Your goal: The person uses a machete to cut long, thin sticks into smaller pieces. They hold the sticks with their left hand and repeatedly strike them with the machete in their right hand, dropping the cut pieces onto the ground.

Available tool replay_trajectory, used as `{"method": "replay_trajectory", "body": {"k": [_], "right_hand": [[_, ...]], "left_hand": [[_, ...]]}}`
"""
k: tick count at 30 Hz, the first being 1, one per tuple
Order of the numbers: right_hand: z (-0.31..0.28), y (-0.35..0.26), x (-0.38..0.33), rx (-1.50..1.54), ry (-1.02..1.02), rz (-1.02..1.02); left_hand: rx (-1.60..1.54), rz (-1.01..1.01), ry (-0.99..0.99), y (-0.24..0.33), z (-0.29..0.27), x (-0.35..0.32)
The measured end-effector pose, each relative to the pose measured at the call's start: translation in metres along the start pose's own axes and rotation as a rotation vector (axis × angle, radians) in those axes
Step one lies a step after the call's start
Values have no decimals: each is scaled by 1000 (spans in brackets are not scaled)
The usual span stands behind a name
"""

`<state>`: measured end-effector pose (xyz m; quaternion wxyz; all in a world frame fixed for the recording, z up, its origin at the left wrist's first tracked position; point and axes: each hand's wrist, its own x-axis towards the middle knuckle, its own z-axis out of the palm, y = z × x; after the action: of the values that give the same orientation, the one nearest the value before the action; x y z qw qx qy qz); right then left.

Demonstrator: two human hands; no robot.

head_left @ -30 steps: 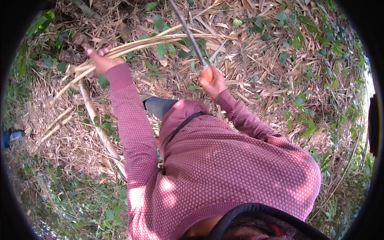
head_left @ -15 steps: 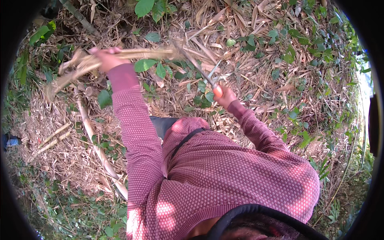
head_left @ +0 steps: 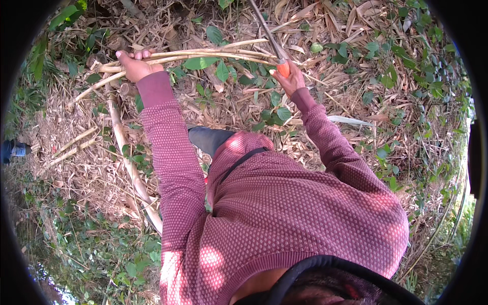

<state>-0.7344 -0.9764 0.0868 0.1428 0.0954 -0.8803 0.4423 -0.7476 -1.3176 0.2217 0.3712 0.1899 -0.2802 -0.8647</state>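
My left hand point(head_left: 136, 66) is closed around the thick ends of a bundle of dry, pale sticks point(head_left: 218, 52). The bundle lies across the far side of the view, its thin ends pointing right. Closed on the orange handle of a long knife point(head_left: 267, 33), my right hand point(head_left: 291, 79) is beside those thin ends. The blade points up and away to the far edge, and its tip is cut off by the view. Whether the blade touches the sticks, I cannot tell.
A long pale pole point(head_left: 119, 133) lies on the ground at the left, with shorter cut sticks point(head_left: 73, 145) beside it. A cut stump point(head_left: 126, 90) stands below my left hand. Dry leaves, green plants and my dark boot point(head_left: 208, 140) surround the working spot.
My right hand has moved farther away and slightly right, taking the knife up from across the sticks' thin ends. The blurred sticks are now sharp, still in my left hand.
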Motion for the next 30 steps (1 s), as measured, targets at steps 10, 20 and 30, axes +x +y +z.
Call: {"method": "replay_trajectory", "body": {"k": [10,20,30], "right_hand": [[51,-6,-47,-10,-427,274],[102,12,-114,150,-179,575],[71,52,-87,546,390,864]], "left_hand": [[19,244,-43,22,-35,-23],[261,235,69,-3,-76,-86],[472,474,15,73,-133,-77]]}}
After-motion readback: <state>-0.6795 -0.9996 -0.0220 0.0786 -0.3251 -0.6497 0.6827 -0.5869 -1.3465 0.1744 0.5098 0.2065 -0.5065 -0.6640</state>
